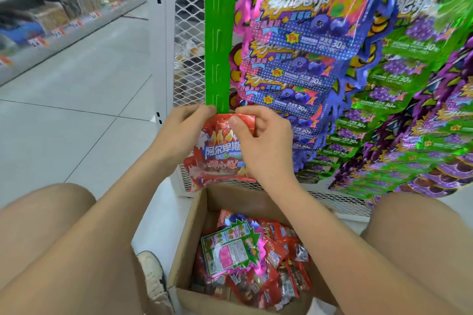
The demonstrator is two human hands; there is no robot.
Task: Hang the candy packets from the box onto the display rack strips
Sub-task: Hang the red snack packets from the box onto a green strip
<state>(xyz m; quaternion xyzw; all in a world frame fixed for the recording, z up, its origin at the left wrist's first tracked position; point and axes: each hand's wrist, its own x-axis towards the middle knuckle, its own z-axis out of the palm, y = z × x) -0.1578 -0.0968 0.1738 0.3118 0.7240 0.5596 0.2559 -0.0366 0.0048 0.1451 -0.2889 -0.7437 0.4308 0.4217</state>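
Open brown cardboard box (240, 199) sits on the pale tiled floor (76, 115) between the person's knees. It is part full of loose red foil candy packets (276, 271), heaped and overlapping. One green-and-pink spiky-edged packet (230, 245) lies back-side up on top of the heap. Above the box, both hands hold a single red foil candy packet with white-and-blue lettering (217, 147) at the bottom end of a bright green plastic display strip (221, 33). Left hand (184, 130) pinches the packet's top left corner; right hand (263, 143) pinches the top right edge, thumb pressed on the front. Packet's top margin touches the strip's lowest visible slots; whether it is hooked on cannot be told. Another red packet (217, 172) shows just below it. Right of the strip, hanging columns of blue-and-purple blueberry packets (302, 41), then green grape packets (409, 71), overlap downward. White wire-mesh rack panel (188, 7) stands behind. A white shoe (153, 273) rests left of the box.
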